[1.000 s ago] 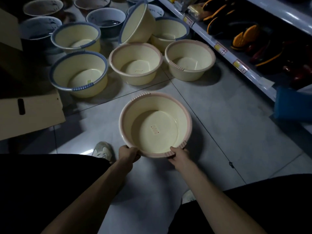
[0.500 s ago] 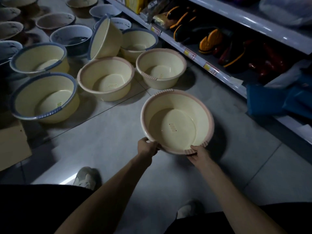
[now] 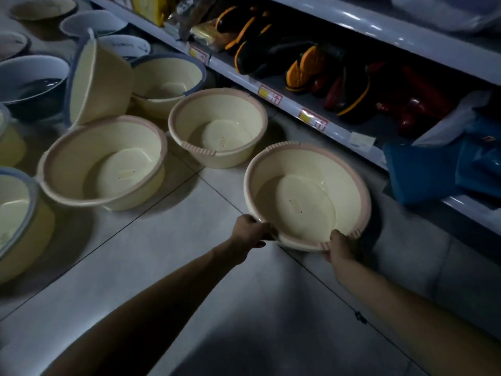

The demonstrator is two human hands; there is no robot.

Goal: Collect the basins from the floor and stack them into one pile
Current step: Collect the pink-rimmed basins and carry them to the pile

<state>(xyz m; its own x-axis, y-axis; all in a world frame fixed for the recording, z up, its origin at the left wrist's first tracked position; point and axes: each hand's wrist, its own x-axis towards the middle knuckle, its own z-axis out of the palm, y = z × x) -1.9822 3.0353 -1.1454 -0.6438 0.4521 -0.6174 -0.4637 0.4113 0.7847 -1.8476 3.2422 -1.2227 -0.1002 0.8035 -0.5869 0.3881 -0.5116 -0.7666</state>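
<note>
Cream plastic with a pink rim: the held basin (image 3: pixel 306 196) sits in both hands in the head view, off to the right of the others and close to the lower shelf (image 3: pixel 271 89). The left hand (image 3: pixel 249 229) curls over the near-left lip. The right hand (image 3: pixel 337 245) clamps the ribbed grip patch on the near right. The hands are apart, each closed on the rim. The basin looks tilted and clear of the tiled floor (image 3: pixel 189 267), though the dim light leaves that unsure.

Both grips are on the near edge, so the bowl's weight hangs beyond them. A slack pinch could let the far side drop and the smooth rim slide out. That far side is also near the shelf lip and the blue packets (image 3: pixel 423 172), and a swing rightward could knock them.

The nearest pink-rimmed basin (image 3: pixel 217 128) seems the likely place to nest it. If the held basin comes in tilted, its rim may catch and shove that basin away. Behind, a blue-rimmed basin (image 3: pixel 95 80) leans on its neighbours, and a nudge to the row could tip it over.
</note>
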